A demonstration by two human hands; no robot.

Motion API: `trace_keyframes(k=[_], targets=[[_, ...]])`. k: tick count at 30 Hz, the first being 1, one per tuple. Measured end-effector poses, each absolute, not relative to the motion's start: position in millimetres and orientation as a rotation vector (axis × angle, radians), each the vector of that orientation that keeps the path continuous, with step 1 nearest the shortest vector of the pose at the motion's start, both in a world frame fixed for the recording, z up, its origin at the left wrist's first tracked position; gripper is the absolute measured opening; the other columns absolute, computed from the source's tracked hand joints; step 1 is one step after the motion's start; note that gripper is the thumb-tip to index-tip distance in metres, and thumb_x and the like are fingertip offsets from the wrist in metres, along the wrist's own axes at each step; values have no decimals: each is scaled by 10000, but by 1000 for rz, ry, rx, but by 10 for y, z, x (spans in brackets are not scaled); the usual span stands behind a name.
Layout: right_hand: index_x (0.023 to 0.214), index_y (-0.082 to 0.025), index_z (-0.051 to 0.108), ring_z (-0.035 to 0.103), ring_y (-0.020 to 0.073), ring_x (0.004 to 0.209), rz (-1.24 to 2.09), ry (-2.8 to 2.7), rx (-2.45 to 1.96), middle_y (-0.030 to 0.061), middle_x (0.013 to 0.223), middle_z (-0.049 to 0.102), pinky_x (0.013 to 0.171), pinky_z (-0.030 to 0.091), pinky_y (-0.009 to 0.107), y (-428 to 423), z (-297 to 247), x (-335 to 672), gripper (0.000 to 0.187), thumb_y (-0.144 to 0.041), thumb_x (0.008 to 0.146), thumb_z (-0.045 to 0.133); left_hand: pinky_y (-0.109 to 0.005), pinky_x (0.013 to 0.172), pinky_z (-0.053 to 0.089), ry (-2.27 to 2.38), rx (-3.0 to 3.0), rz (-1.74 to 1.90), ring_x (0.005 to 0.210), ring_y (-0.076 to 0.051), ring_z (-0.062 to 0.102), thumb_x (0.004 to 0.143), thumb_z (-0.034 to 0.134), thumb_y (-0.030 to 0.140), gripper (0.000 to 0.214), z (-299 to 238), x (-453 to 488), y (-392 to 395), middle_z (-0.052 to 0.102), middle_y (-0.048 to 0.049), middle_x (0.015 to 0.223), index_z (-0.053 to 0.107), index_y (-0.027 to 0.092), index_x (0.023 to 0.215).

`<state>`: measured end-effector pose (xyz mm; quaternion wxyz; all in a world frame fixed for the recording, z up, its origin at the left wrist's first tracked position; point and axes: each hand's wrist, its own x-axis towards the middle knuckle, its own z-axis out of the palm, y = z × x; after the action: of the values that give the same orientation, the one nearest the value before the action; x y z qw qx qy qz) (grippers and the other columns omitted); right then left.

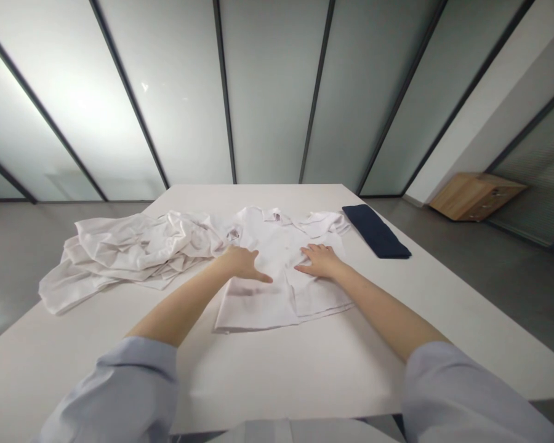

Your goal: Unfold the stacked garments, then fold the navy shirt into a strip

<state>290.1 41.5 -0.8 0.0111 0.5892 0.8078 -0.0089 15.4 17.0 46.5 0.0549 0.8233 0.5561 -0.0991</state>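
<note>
A white shirt lies spread on the table in front of me, its collar at the far side and its hem toward me. My left hand is at the shirt's left side, thumb stretched out and nothing seen in it; its other fingers are partly hidden behind the hand. On the right half of the shirt rests my right hand, palm down with fingers spread. Some creases run through the cloth between the two hands.
A loose heap of white garments lies on the left, reaching over the table's left edge. A folded dark navy cloth lies at the right edge of the white table. Beyond stand frosted glass panels and a wooden cabinet.
</note>
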Motion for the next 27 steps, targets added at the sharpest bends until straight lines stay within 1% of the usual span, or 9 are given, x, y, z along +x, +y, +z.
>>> trace_keyframes(k=[2, 4, 7, 11, 15, 20, 22, 24, 27], targets=[[1221, -243, 641, 481, 367, 1214, 17, 2577, 1753, 160, 1278, 590, 1025, 300, 504, 375, 69, 2831, 671, -734, 793, 479, -478, 970, 371, 1771, 2581, -168, 1072, -353, 607, 728, 425, 824, 807, 506, 221, 263, 679, -164, 1122, 589, 207, 1222], [1133, -241, 684, 514, 325, 1175, 32, 2631, 1729, 140, 1201, 636, 1011, 323, 461, 403, 122, 2784, 580, -675, 873, 401, -453, 986, 368, 1763, 2680, 40, 1127, -319, 579, 861, 375, 681, 640, 468, 272, 376, 648, -149, 1187, 569, 200, 1237], [1194, -229, 640, 531, 268, 1172, -5, 2658, 1770, 119, 1248, 619, 990, 362, 402, 537, 106, 2753, 491, -523, 964, 322, -408, 1032, 348, 1672, 2723, 197, 1278, -280, 468, 936, 343, 508, 531, 278, 277, 541, 511, -138, 1390, 466, 203, 1352], [1355, -235, 510, 419, 285, 1313, -35, 2569, 1869, 134, 1449, 450, 1031, 340, 438, 712, -58, 2781, 513, -514, 961, 335, -424, 1110, 247, 1785, 2585, 62, 1403, -292, 305, 938, 300, 537, 615, -4, 172, 673, 331, -153, 1529, 361, 180, 1435], [1426, -211, 422, 311, 300, 1384, 17, 2502, 2000, 146, 1526, 333, 1090, 262, 467, 776, -189, 2855, 605, -564, 942, 342, -462, 1105, 233, 1872, 2520, 1, 1408, -309, 285, 922, 275, 592, 651, -88, 126, 637, 315, -160, 1534, 358, 194, 1431], [1404, -236, 457, 362, 300, 1349, 33, 2506, 1981, 126, 1507, 376, 1065, 285, 485, 691, -148, 2876, 582, -566, 937, 349, -534, 1018, 309, 1918, 2514, 12, 1290, -378, 424, 886, 314, 642, 674, 3, 165, 374, 462, -209, 1409, 446, 177, 1356], [1336, -222, 539, 414, 304, 1309, 83, 2545, 1894, 135, 1446, 462, 1051, 296, 469, 598, -75, 2855, 574, -585, 923, 374, -541, 1027, 291, 1899, 2554, -19, 1236, -387, 479, 848, 384, 672, 700, 87, 150, 253, 554, -212, 1310, 477, 169, 1325], [1189, -200, 655, 506, 307, 1218, 138, 2562, 1809, 152, 1282, 607, 1019, 323, 452, 493, 23, 2827, 572, -606, 924, 350, -533, 1036, 286, 1855, 2571, -105, 1174, -379, 539, 797, 459, 697, 745, 205, 107, 171, 625, -205, 1213, 484, 165, 1318], [947, -178, 745, 627, 299, 1027, 155, 2518, 1756, 169, 983, 720, 933, 386, 427, 385, 187, 2769, 606, -582, 945, 294, -476, 953, 398, 1781, 2477, -261, 1085, -357, 608, 793, 455, 693, 738, 403, 26, 184, 656, -200, 1171, 505, 161, 1301]])
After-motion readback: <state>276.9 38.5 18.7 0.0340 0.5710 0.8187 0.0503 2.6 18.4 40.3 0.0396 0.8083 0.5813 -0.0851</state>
